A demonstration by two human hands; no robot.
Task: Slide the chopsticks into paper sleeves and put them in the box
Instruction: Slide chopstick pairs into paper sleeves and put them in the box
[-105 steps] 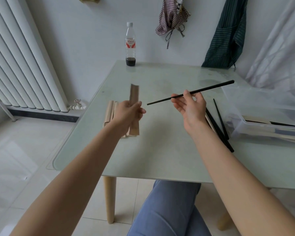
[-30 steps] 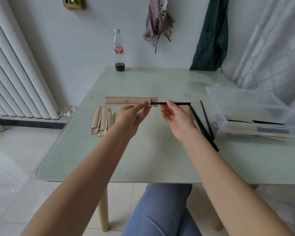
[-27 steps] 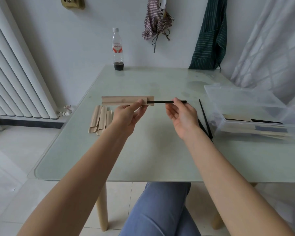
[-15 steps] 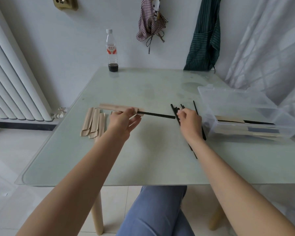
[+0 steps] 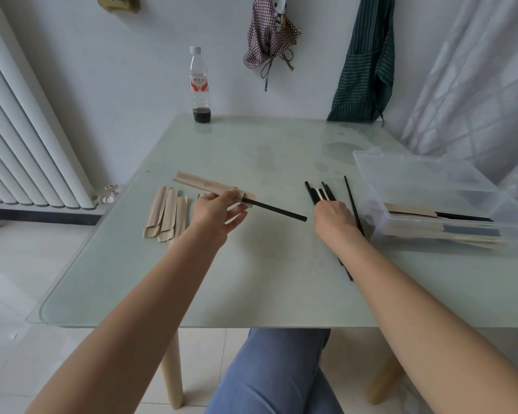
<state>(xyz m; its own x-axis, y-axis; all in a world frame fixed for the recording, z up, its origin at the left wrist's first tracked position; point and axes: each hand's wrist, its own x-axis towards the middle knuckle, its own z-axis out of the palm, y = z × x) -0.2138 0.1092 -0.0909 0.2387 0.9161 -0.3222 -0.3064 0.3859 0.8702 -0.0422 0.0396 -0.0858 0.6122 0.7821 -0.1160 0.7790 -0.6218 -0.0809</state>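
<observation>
- Left hand [image 5: 214, 212]: raised above the pale green glass table top [image 5: 251, 273]; thumb and fingers pinch the near end of a tan kraft-paper sleeve [image 5: 205, 184]. The sleeve is off the table and slopes away toward the far left.
- Slim black chopstick [image 5: 277, 210]: partly inside the held sleeve; its bare length sticks out of the mouth toward the right, its free end stopping short of the right hand.
- Right hand [image 5: 334, 218]: knuckles up, lying on the loose bundle of black chopsticks [image 5: 319, 191] on the table. The fingertips are hidden beneath the hand, so I cannot tell whether they grip a stick or only rest on the bundle.
- One more black chopstick [image 5: 351, 201] lies just right of the bundle, between it and the box.
- Clear plastic lidded box [image 5: 431, 186]: at the right edge of the table, lid open; sleeved chopsticks [image 5: 431, 211] lie along its bottom.
- Spare tan paper sleeves [image 5: 165, 215]: lying flat side by side on the table, to the left of the left hand.
- Clear plastic bottle with a red label [image 5: 199, 85]: upright at the far edge of the table, a little dark liquid at the bottom.
</observation>
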